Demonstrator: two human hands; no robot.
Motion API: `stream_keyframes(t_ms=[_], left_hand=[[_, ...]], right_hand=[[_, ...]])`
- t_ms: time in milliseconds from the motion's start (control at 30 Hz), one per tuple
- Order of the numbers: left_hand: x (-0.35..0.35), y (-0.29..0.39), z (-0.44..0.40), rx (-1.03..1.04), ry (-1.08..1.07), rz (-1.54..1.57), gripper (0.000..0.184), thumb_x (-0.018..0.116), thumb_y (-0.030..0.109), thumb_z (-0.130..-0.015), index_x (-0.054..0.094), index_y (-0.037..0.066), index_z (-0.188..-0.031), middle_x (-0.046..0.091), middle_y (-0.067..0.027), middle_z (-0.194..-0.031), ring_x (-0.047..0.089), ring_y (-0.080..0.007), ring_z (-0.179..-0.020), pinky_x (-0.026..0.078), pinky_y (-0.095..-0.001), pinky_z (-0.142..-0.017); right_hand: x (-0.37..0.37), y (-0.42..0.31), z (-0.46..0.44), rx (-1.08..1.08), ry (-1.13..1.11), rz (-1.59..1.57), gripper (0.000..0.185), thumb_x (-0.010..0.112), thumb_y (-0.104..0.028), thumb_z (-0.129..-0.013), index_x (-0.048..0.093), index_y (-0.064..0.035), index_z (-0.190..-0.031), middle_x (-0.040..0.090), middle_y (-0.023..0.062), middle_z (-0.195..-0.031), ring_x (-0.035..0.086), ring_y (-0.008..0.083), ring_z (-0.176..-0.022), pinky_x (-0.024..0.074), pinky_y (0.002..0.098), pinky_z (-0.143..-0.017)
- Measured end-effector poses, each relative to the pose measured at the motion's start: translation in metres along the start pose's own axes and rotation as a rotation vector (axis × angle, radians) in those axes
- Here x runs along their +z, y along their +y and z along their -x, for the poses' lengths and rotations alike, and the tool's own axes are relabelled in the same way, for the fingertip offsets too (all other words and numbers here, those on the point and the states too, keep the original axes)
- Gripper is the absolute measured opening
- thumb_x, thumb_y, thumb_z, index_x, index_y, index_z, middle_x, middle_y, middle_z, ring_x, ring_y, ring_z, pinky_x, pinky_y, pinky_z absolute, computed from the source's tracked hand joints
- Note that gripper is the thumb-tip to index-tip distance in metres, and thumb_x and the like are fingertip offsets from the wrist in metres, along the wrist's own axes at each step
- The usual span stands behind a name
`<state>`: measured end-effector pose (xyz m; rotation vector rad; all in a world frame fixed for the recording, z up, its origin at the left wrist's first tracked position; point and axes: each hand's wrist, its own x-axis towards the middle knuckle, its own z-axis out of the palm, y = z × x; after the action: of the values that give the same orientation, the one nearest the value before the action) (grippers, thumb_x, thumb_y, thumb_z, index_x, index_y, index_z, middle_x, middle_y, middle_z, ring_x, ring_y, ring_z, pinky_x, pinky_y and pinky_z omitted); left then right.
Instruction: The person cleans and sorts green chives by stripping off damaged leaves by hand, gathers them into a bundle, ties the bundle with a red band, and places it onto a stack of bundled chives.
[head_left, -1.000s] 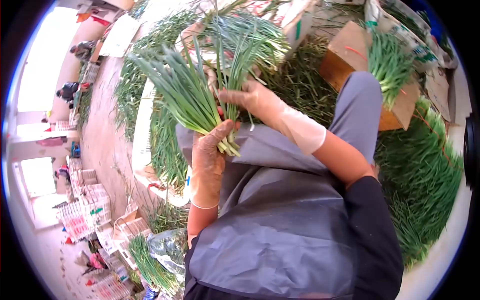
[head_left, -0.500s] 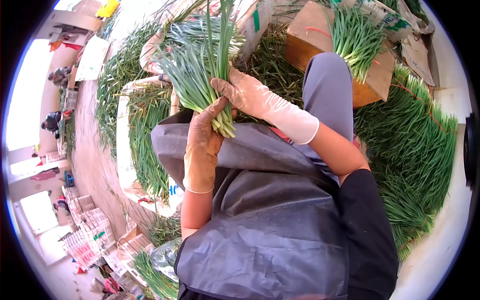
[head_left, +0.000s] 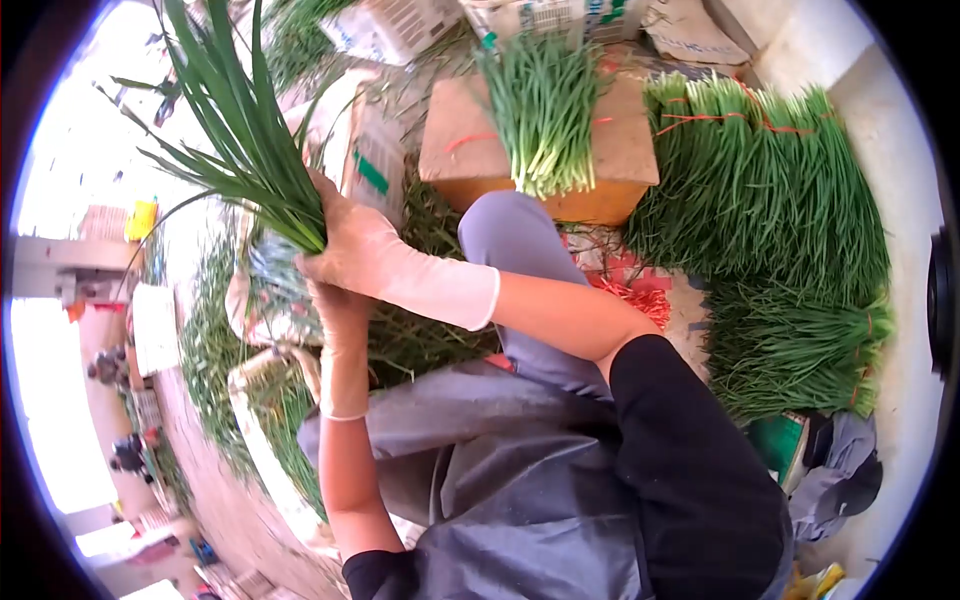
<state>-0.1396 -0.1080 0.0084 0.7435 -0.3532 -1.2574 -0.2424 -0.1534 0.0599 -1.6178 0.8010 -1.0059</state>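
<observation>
A bunch of garlic chives (head_left: 262,165) stands up and leans left, its long leaves fanning out at the top. My right hand (head_left: 355,245), in a pale glove, is closed around its lower stalks. Just below, and partly behind the right hand, my left hand (head_left: 342,315) is closed at the base of the same bunch in a soiled glove; most of its fingers are hidden. The stalk ends are covered by the hands.
A tied bunch of chives (head_left: 545,115) lies on a wooden box (head_left: 445,130) ahead. Stacked chives (head_left: 770,190) line the wall at right. Red ties (head_left: 640,298) lie near my knee. A white-edged container of chives (head_left: 262,430) is at left, with loose leaves around it.
The view has swung to the right. Both hands have drawn closer together on the bunch, the right now covering the stalk ends that showed before. The leaves now spread toward the upper left.
</observation>
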Motion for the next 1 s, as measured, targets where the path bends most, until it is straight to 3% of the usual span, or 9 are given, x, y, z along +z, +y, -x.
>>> stream_keyframes(t_ms=[67, 300, 400, 500, 567, 600, 767, 867, 1000], left_hand=[[0.000, 0.008, -0.056, 0.493, -0.395, -1.288, 0.056, 0.048, 0.037, -0.092, 0.032, 0.007, -0.135, 0.038, -0.0047, -0.137, 0.034, -0.0187, -0.125, 0.022, -0.0314, -0.108], [-0.017, -0.087, -0.216, -0.231, -0.544, -0.173, 0.052, 0.048, 0.035, -0.092, 0.034, 0.006, -0.134, 0.041, -0.0052, -0.133, 0.038, -0.0186, -0.121, 0.027, -0.0314, -0.105], [-0.072, -0.163, -0.270, -0.504, -0.663, 0.152, 0.051, 0.048, 0.034, -0.092, 0.035, 0.006, -0.133, 0.043, -0.0054, -0.131, 0.039, -0.0186, -0.120, 0.029, -0.0314, -0.104], [-0.092, -0.214, -0.278, -0.385, -0.288, -0.158, 0.051, 0.048, 0.034, -0.092, 0.035, 0.005, -0.132, 0.045, -0.0056, -0.128, 0.042, -0.0194, -0.117, 0.033, -0.0333, -0.102], [-0.013, -0.190, -0.239, -0.196, -0.261, -0.501, 0.034, 0.044, 0.015, -0.092, 0.044, 0.005, -0.124, 0.050, -0.0067, -0.124, 0.045, -0.0209, -0.114, 0.036, -0.0345, -0.099], [0.017, -0.177, -0.237, -0.152, -0.294, -0.605, 0.033, 0.044, 0.014, -0.092, 0.044, 0.004, -0.124, 0.050, -0.0077, -0.122, 0.047, -0.0210, -0.113, 0.038, -0.0342, -0.098], [0.137, -0.127, -0.237, -0.089, -0.562, -0.944, 0.033, 0.044, 0.010, -0.092, 0.041, 0.000, -0.124, 0.053, -0.0129, -0.116, 0.052, -0.0219, -0.106, 0.044, -0.0329, -0.093], [0.169, -0.134, -0.221, -0.229, -0.617, -1.082, 0.033, 0.044, 0.008, -0.092, 0.039, -0.003, -0.123, 0.055, -0.0160, -0.112, 0.056, -0.0225, -0.102, 0.048, -0.0320, -0.090], [0.152, -0.173, -0.178, -0.646, -0.424, -0.976, 0.032, 0.040, 0.009, -0.093, 0.041, -0.007, -0.122, 0.058, -0.0187, -0.108, 0.058, -0.0243, -0.100, 0.049, -0.0350, -0.089]], right_hand=[[-0.024, 0.002, -0.027, 0.010, 0.077, 0.024, 0.086, 0.068, -0.023, -0.067, 0.021, -0.0075, -0.137, 0.056, 0.0245, -0.109, 0.056, 0.0376, -0.100, 0.0463, 0.0420, -0.083], [-0.093, 0.091, -0.089, -0.292, 0.507, -0.051, 0.062, 0.063, -0.015, -0.071, 0.039, -0.0035, -0.127, 0.055, 0.0217, -0.113, 0.055, 0.0359, -0.103, 0.0451, 0.0387, -0.085], [-0.104, 0.163, -0.089, -0.130, 0.557, 0.062, 0.060, 0.064, -0.013, -0.070, 0.040, -0.0022, -0.124, 0.058, 0.0222, -0.106, 0.055, 0.0366, -0.102, 0.0447, 0.0391, -0.085], [-0.096, 0.230, -0.107, 0.275, 0.488, 0.039, 0.052, 0.066, -0.017, -0.069, 0.047, -0.0004, -0.114, 0.059, 0.0223, -0.101, 0.057, 0.0365, -0.097, 0.0445, 0.0403, -0.084], [-0.125, 0.204, -0.114, 0.078, 0.533, 0.047, 0.048, 0.067, -0.021, -0.070, 0.049, 0.0005, -0.109, 0.060, 0.0227, -0.099, 0.058, 0.0359, -0.095, 0.0449, 0.0407, -0.083], [-0.140, 0.181, -0.119, -0.140, 0.575, 0.046, 0.045, 0.067, -0.024, -0.070, 0.051, 0.0015, -0.104, 0.060, 0.0231, -0.097, 0.059, 0.0353, -0.093, 0.0453, 0.0411, -0.082], [-0.203, 0.095, -0.146, 0.363, 0.365, 0.450, 0.049, 0.063, -0.033, -0.079, 0.051, 0.0042, -0.109, 0.061, 0.0225, -0.097, 0.061, 0.0304, -0.093, 0.0496, 0.0381, -0.084], [-0.232, 0.106, -0.139, 0.284, 0.387, 0.581, 0.040, 0.063, -0.015, -0.081, 0.048, 0.0061, -0.111, 0.061, 0.0202, -0.094, 0.060, 0.0229, -0.082, 0.0498, 0.0316, -0.066], [-0.226, 0.144, -0.080, 0.630, 0.322, 0.168, 0.056, 0.063, -0.033, -0.081, 0.044, 0.0076, -0.114, 0.058, 0.0243, -0.106, 0.058, 0.0286, -0.101, 0.0459, 0.0371, -0.092]])
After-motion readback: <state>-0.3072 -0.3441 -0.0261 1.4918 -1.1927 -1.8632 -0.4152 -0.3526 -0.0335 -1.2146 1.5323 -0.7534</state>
